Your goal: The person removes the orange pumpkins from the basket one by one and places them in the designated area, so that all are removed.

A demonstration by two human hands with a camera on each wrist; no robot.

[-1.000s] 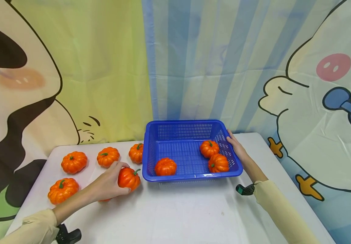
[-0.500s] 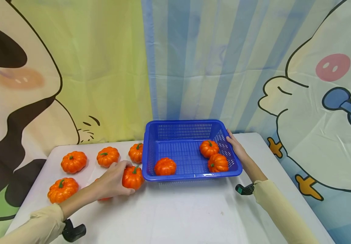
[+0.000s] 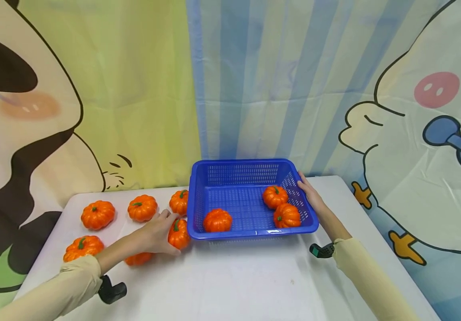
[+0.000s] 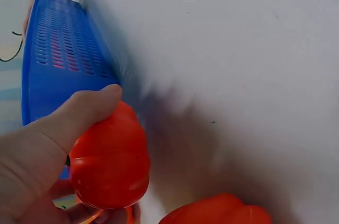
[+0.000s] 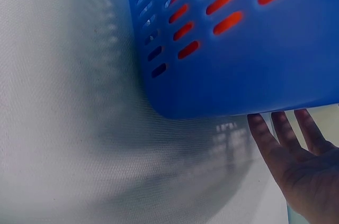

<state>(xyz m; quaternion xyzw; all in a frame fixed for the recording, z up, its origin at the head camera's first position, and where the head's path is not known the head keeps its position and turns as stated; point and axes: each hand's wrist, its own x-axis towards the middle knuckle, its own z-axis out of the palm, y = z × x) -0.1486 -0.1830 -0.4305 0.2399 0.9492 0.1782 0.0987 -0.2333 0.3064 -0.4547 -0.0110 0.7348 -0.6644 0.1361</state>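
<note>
Head view: The held pumpkin (image 3: 180, 235) was just beside the near-left corner of the basket (image 3: 246, 234); contact between the two could not be determined. Its stem (image 3: 176, 225) pointed up and away from the person. The left hand (image 3: 159, 235) covered the pumpkin's left side and gripped it between thumb and fingers, the pumpkin lying to the right of the palm. Three pumpkins were in the basket: a near-left pumpkin (image 3: 218, 220), and a far-right pumpkin (image 3: 275, 196) touching a near-right pumpkin (image 3: 287, 216) by the right wall. Five others were on the table (image 3: 254, 281), one partly hidden by the basket and one by the left arm. The right hand (image 3: 312, 196) was at the basket's right rim.

Left wrist view: The thumb lay on the held pumpkin's upper edge, the fingers curled at its lower edge. The visible body ran longer from top to bottom of the view than across.

Right wrist view: Three fingers were straight and spread, tips at the basket's edge; the thumb's position could not be told. Orange showed through the slots.
</note>
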